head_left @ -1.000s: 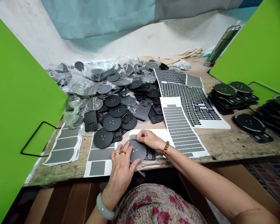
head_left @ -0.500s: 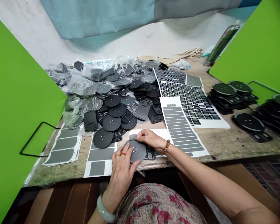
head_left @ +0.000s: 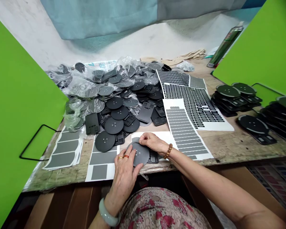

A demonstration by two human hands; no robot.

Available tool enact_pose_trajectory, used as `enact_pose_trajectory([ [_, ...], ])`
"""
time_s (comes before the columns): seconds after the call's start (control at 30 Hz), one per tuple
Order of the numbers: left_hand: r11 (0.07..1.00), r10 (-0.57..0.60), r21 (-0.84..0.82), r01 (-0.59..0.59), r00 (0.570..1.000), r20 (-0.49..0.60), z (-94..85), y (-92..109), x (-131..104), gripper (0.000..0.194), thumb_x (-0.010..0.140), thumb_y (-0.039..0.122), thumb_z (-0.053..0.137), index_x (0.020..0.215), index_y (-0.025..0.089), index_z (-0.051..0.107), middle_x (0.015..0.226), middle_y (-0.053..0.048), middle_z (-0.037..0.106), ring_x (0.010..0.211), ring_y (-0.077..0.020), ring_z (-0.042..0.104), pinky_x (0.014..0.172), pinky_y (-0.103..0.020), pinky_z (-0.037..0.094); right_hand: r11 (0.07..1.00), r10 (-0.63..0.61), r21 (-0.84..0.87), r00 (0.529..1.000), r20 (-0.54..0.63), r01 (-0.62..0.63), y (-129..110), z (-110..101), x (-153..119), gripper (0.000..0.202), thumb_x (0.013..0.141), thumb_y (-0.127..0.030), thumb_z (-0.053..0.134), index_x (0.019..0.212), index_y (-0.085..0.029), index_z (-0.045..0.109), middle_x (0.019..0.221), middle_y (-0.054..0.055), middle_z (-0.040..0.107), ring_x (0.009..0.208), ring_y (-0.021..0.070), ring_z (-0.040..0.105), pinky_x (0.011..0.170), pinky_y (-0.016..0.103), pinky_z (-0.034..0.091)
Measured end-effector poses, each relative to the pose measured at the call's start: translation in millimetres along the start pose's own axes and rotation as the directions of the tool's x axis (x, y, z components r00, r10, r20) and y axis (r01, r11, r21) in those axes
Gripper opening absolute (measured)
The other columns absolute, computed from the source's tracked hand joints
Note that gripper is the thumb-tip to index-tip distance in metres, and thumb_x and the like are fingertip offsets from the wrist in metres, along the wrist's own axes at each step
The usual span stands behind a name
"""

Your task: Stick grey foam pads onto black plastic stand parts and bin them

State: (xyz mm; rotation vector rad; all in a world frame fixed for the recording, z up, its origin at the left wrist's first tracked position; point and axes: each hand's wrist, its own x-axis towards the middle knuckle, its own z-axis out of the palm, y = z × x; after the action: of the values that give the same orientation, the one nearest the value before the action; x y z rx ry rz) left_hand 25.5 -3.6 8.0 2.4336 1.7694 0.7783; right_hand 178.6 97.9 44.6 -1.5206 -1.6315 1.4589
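Working at the near edge of the table (head_left: 228,144), just nearer than the pile of black parts (head_left: 114,125). Steadying the dark grey disc (head_left: 143,154) with the left hand (head_left: 123,170), spread open over the left side, with thumb at the near rim. Pinching closed with the right hand (head_left: 154,143) at the far rim, beside a grey sliver (head_left: 135,140) — cannot tell from here whether gripping that sliver or only the rim. Just to the right, partly under the disc, a black compartmented base (head_left: 153,156); beneath and beyond, a white sheet (head_left: 165,136).

By the look of it, in the middle of fine edge work, perhaps lining up or lifting something thin at the rim. Calling next for a light, even pinch on the right and firm, flat pressure on the left — enough to keep the disc from turning or sliding on the base.
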Motion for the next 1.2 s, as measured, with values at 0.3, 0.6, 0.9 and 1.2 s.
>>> enact_pose_trajectory([
  [0.3,0.999,-0.017,0.032,0.016,1.000,0.026,3.3,-1.9,3.2,0.042,0.086,0.036,0.052,0.122,0.015,0.050,0.130,-0.015,0.055,0.116,-0.0318,0.047,0.093,-0.050,0.037,0.998,-0.011,-0.068,1.000,-0.005,0.010,-3.2,-0.8,-1.0,0.006,0.064,-0.020,0.053,0.060,-0.015,0.055,0.055,-0.003,0.049,0.052,0.0088,0.039,0.049,0.021,0.029],
  [0.6,0.999,-0.030,0.042,0.029,0.999,0.027,-0.2,0.4,7.2,0.041,0.086,0.036,0.052,0.123,0.018,0.050,0.128,-0.014,0.056,0.116,-0.0310,0.048,0.095,-0.049,0.036,0.959,-0.070,-0.276,0.997,-0.014,0.063,-7.6,-3.4,-0.7,0.007,0.069,-0.015,0.050,0.063,-0.014,0.055,0.063,-0.001,0.055,0.061,0.0100,0.046,0.055,0.020,0.033],
  [0.9,0.997,-0.036,0.070,0.033,0.998,0.047,-2.3,3.1,10.3,0.042,0.085,0.036,0.054,0.122,0.015,0.051,0.128,-0.013,0.056,0.115,-0.0327,0.047,0.094,-0.050,0.036,0.915,-0.077,-0.398,0.997,-0.011,0.066,-11.5,-1.7,-1.2,0.009,0.072,-0.013,0.050,0.068,-0.014,0.057,0.069,0.002,0.060,0.065,0.0119,0.051,0.058,0.020,0.035],
  [1.2,0.999,-0.021,0.050,0.019,0.999,0.041,-1.1,9.3,20.3,0.043,0.085,0.037,0.054,0.122,0.016,0.051,0.127,-0.014,0.057,0.118,-0.0325,0.045,0.098,-0.052,0.034,0.891,-0.081,-0.449,0.997,-0.009,0.069,-12.2,-1.5,0.8,0.011,0.073,-0.011,0.050,0.067,-0.014,0.058,0.070,0.003,0.062,0.066,0.0122,0.052,0.058,0.019,0.035],
])
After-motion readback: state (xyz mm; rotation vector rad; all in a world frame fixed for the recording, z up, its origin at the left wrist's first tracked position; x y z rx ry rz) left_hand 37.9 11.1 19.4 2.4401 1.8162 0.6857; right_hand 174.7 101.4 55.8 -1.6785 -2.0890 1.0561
